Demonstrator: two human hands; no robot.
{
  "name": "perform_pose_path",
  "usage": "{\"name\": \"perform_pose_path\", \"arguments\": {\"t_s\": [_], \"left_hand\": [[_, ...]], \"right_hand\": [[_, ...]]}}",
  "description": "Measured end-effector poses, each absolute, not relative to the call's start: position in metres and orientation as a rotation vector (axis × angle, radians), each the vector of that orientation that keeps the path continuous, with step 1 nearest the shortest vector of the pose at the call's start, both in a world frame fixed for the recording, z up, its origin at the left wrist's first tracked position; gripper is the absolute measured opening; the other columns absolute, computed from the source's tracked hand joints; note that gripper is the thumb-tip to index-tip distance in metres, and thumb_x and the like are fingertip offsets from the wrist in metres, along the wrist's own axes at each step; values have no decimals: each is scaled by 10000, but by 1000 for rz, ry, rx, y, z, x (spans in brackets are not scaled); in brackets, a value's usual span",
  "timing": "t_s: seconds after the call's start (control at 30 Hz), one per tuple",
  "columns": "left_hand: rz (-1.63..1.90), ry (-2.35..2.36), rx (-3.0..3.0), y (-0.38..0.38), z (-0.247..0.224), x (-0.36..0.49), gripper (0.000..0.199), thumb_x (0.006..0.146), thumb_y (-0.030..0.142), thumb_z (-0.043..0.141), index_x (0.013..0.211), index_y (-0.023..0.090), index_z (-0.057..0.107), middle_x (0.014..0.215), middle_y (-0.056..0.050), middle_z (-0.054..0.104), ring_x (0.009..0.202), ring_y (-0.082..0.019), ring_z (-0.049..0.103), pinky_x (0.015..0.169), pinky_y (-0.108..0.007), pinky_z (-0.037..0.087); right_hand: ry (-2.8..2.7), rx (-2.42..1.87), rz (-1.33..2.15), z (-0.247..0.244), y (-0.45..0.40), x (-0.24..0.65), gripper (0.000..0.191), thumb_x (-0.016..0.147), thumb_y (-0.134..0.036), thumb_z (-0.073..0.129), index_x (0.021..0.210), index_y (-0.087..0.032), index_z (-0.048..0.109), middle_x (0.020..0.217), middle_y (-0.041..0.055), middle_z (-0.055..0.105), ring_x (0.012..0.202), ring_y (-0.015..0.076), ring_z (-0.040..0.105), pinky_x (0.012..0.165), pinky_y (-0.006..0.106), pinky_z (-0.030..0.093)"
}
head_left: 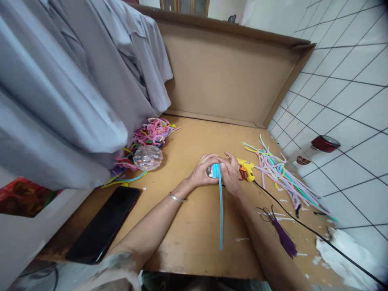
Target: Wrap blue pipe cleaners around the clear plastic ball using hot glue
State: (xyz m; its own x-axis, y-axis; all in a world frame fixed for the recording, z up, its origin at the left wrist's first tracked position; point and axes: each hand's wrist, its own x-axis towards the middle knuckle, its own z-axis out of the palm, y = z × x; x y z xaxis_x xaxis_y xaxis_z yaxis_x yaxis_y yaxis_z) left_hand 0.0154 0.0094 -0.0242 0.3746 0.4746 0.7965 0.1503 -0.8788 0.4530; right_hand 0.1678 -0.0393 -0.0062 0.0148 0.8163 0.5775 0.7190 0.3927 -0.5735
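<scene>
My left hand (202, 170) is wrapped round a small clear rounded object (209, 172), whose exact kind I cannot make out because the fingers cover much of it. Light blue fuzzy strips lie side by side across its face. From there a long blue pipe cleaner (221, 214) runs straight down over the table toward me. The thumb and fingers of my right hand (230, 174) press on the pipe cleaner's upper end against the clear object. Just right of that hand lies a yellow glue gun (249, 170) with an orange trigger and a black cord.
A faceted clear ball (148, 157) sits beside a tangled colourful pipe-cleaner pile (154, 132). A black phone (103, 226) lies front left. Rightward are straight pipe cleaners (269, 163), a purple bundle (283, 236), white tissue (345, 248) and a red-lidded bottle (325, 144). Cardboard (224, 72) stands behind.
</scene>
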Motion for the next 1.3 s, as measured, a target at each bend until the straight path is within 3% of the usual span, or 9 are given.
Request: {"name": "perform_pose_path", "arguments": {"t_s": [0.17,0.37,0.63,0.83,1.1,1.3], "left_hand": [[1501,584,2303,9,-24,16,531,610,346,809,1066,185,588,1213,-151,600,1163,-291,568,1002,-492,455],[1507,550,2282,10,-25,15,546,615,350,805,1087,181,589,1222,-161,598,1167,-298,568,1004,-504,450],[1522,557,2279,10,-25,15,544,604,331,815,1076,179,590,1215,-154,609,1155,-288,573,1007,-492,456],[1508,577,2268,10,-25,15,548,600,322,817,1077,178,589,1224,-156,605,1172,-295,569,1006,-492,458],[1504,588,2250,11,-31,16,709,620,371,813,1239,221,502,1225,-124,597,1190,-283,554,1013,-475,453],[1465,588,2272,13,-33,15,673,618,376,823,1205,234,525,1273,-127,564,1209,-295,540,1021,-501,439]], "right_hand": [[-1679,-1335,158,4,-45,167,471,979,-474,274,1171,-271,652,1388,96,446,1309,273,391,1091,522,276],[-1730,-1377,72,6,-46,165,446,968,-466,307,1066,-251,685,1376,96,460,1299,287,388,1075,547,276],[-1688,-1373,122,10,-47,166,452,974,-472,292,1134,-274,666,1370,96,468,1301,281,395,1073,543,274],[-1723,-1367,129,5,-44,168,458,974,-472,291,1082,-260,682,1352,99,498,1292,284,404,1060,552,282],[-1698,-1365,163,2,-43,167,476,973,-481,280,1069,-253,687,1343,99,505,1295,285,405,1067,554,292],[-1668,-1365,202,2,-43,167,484,981,-482,264,1076,-264,686,1325,75,520,1291,252,404,1084,518,286]]}}
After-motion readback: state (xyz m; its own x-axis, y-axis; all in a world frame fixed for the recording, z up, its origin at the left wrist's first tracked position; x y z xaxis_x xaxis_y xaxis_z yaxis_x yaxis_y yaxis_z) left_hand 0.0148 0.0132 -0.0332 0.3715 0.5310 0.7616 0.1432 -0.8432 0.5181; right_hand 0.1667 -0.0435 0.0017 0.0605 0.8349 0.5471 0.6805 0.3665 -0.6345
